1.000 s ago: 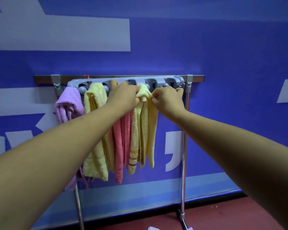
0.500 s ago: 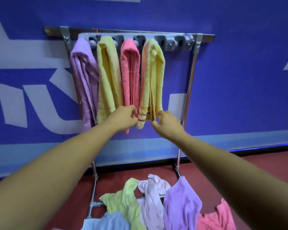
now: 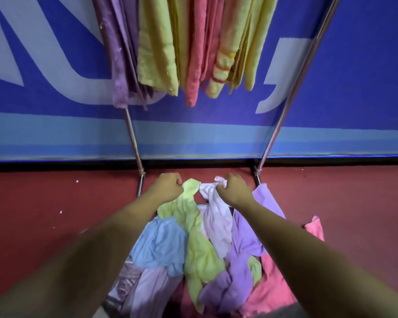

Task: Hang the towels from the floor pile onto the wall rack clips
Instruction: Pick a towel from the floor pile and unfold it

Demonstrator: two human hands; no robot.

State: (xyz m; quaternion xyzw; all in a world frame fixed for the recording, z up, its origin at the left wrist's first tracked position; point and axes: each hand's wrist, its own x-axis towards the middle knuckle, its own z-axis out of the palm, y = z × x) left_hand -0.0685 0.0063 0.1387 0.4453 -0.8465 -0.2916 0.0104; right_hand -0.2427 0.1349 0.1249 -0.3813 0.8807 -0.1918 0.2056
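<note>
Your right hand (image 3: 233,189) curls its fingers round the top end of the pale pink towel (image 3: 216,216), pinching it. Your left hand (image 3: 168,188) is balled up, knuckles touching the tip of the green towel (image 3: 193,226) just to its right; whether it grips that tip cannot be told. The floor pile (image 3: 241,260) lies beneath both wrists, and the hung towels (image 3: 156,42) dangle above your hands

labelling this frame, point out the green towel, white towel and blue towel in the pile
green towel (image 3: 200,249), head view, on its middle fold
white towel (image 3: 217,222), head view, on its bunched middle
blue towel (image 3: 161,245), head view, on its middle
</note>
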